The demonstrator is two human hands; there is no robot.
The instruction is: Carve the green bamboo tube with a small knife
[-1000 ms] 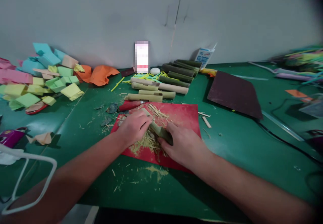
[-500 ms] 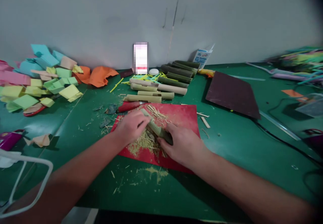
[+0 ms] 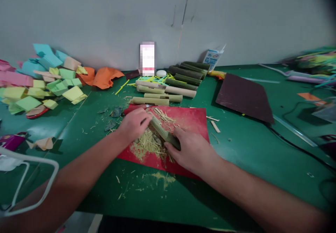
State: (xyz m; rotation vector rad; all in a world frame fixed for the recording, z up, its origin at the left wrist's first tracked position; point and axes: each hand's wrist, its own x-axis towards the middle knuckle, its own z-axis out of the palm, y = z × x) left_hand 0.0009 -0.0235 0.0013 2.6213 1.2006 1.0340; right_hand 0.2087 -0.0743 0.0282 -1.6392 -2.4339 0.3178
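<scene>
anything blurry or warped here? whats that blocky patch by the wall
Head view: sharp mid-frame at the left hand, right hand and bamboo piece; coloured sticks at the right edge smear; top right corner darkens; the blocky patch is pixelated; shadows soft.

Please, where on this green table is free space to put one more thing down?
Bare green table lies right of the red mat, below the dark brown sheet, before the black cable. A smaller patch lies between the paper pile and the mat. Crowded: the mat with its shavings, and the bamboo pieces behind it.
</scene>
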